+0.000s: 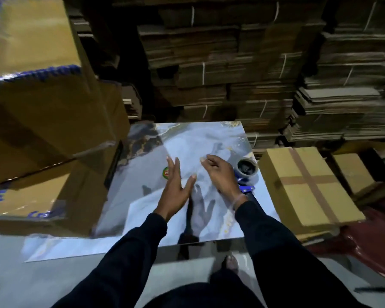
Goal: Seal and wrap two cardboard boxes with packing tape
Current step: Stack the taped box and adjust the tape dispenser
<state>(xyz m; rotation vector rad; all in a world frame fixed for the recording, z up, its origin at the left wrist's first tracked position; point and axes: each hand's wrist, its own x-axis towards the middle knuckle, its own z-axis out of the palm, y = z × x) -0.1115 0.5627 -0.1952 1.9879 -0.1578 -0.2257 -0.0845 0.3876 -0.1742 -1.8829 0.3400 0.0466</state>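
Cardboard fills most of the view: bundled flat cartons [242, 70], tied with pale string, rise in dark stacks across the back, their tops cut off by the frame. At the left, two big boxes [38, 121] sit one on the other, blurred by motion, with glossy tape and blue print too smeared to read; their left sides run out of view. Between them and a smaller taped box [307, 187] at the right lies a glossy marbled tabletop [200, 138], whose reflections make its surface hard to read. The smaller box, crossed by brown tape, lies just beside the table's right edge on something red that is only partly seen. Over the tabletop, the left hand [176, 192] is spread flat with straight fingers, and the right hand [220, 174] hangs relaxed, fingers loosely bent; neither holds anything. A tape dispenser [246, 172] rests near the right edge, its blue body partly hidden behind the right wrist. A small round sticker [165, 173] peeks out beside the left fingers.
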